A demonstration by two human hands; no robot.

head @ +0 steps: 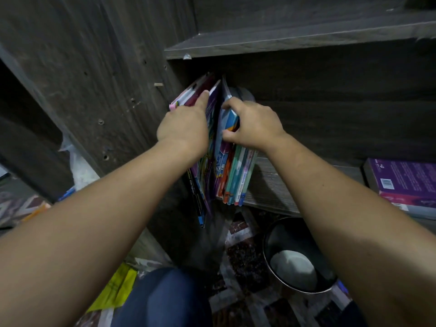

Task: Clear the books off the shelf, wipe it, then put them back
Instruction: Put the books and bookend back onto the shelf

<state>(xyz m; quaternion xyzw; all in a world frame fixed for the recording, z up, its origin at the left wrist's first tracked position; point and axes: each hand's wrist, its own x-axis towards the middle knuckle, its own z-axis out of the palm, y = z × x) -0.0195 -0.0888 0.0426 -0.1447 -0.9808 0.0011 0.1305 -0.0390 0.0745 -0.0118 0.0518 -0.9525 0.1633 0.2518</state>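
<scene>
Reaching into the grey wood-grain shelf [266, 185], I have both hands on the thin books [226, 175]. They stand upright in its left corner, in the middle of the frame, with glossy colourful covers and narrow spines. They are parted into two bundles with a dark gap between.

At the lower right a round metal bucket [280, 239] stands on the patterned floor. Inside it lies a pale rounded lump [293, 269] which I cannot identify. At the right edge a thick purple book [401, 178] with a barcode lies flat on a stack.

My left hand [186, 128] rests on the left bundle, index finger straight along a purple cover. Its other fingers are hidden, so I cannot tell how far it is closed. My right hand [254, 123] is curled, thumb and index finger pinching the top edges of the right bundle.
</scene>
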